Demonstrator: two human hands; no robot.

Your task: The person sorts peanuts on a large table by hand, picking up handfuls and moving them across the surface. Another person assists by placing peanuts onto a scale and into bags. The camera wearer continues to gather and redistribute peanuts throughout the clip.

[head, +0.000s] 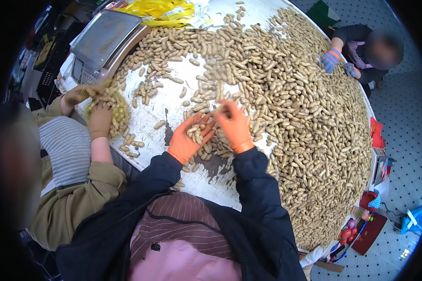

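Observation:
My left hand [188, 138], in an orange glove, is turned palm up with several unshelled peanuts [196, 134] cupped in it. Just to its right, my right hand [233, 125] wears a matching glove. Its curled fingers are blurred near the left fingertips, and whether they pinch anything is not clear. Loose peanuts [205, 151] lie on the white tabletop [151, 117] under and around both hands. A big heap of peanuts [302, 116] spreads over the right side of the table.
At my left, a co-worker's gloved hands [100, 119] are at a yellowish net bag [125, 112] of peanuts. Beyond stand a weighing scale [105, 37] and yellow netting with tags [161, 12]. Across the heap, another person's striped gloves [330, 60] touch the peanuts. A bottle [361, 213] lies at the right edge.

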